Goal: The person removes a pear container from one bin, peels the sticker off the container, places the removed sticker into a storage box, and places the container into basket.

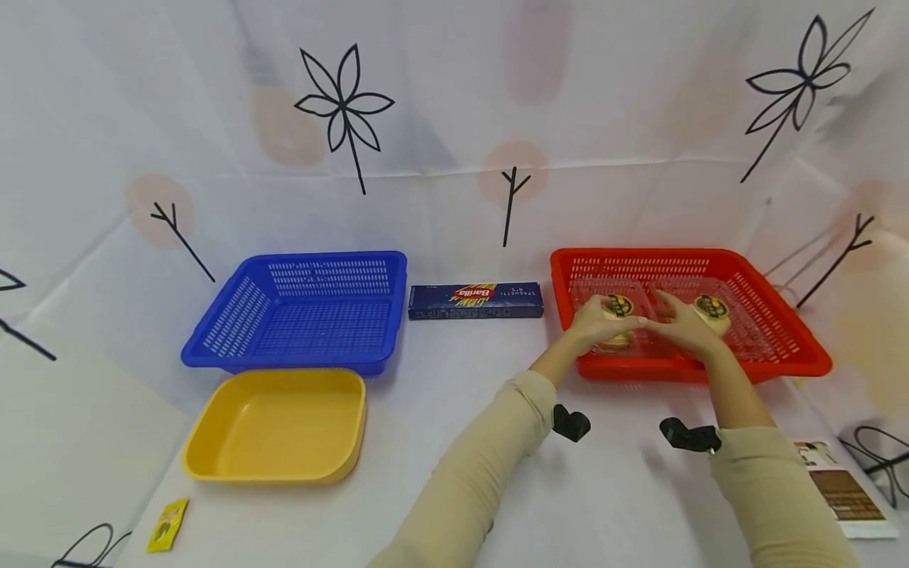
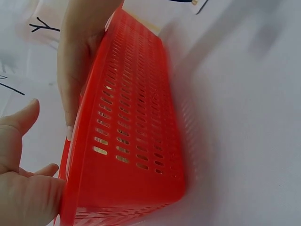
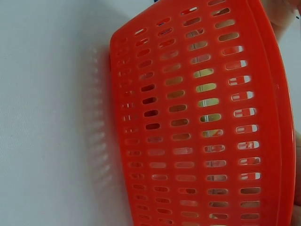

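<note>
Two transparent plastic boxes lie side by side in the red basket (image 1: 781,347). The left box (image 1: 596,290) and the right box (image 1: 746,323) each show pale yellow contents with a dark round label. My left hand (image 1: 595,322) reaches over the front rim onto the left box, partly covering it. Between the boxes is my right hand (image 1: 685,325), its fingers spread toward the left box's right side. In the left wrist view, the left hand's thumb (image 2: 26,117) stands straight up while other fingers pass behind the rim. The basket wall (image 3: 197,117) hides most right-hand fingers in the right wrist view.
A blue basket (image 1: 327,315) stands at the left, with a yellow tub (image 1: 284,426) in front. A Barilla spaghetti box (image 1: 476,301) lies between the baskets. A small yellow packet (image 1: 168,525) is at front left; a brown-and-white package (image 1: 845,493) lies at right.
</note>
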`<action>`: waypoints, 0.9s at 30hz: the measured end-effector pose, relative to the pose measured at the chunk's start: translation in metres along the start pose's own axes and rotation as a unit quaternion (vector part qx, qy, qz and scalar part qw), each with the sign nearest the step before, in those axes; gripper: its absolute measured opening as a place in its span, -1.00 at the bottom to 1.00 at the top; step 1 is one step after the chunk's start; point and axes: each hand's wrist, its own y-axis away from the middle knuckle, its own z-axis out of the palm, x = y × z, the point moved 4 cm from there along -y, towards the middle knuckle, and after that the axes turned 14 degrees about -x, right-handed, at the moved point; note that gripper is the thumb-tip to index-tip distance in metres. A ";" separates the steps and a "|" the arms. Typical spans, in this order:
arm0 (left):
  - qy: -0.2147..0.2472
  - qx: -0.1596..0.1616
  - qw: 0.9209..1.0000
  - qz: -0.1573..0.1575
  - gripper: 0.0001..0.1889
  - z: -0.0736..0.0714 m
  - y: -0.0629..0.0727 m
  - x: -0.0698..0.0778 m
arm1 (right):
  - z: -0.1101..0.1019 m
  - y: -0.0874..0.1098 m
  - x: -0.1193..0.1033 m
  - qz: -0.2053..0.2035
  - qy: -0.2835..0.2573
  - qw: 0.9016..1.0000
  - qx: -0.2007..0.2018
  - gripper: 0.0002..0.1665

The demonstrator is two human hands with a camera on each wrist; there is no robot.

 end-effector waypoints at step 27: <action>-0.003 0.011 0.995 0.098 -0.30 -0.003 0.003 0.000 | -0.001 0.005 0.002 0.020 -0.056 0.997 0.055 0.13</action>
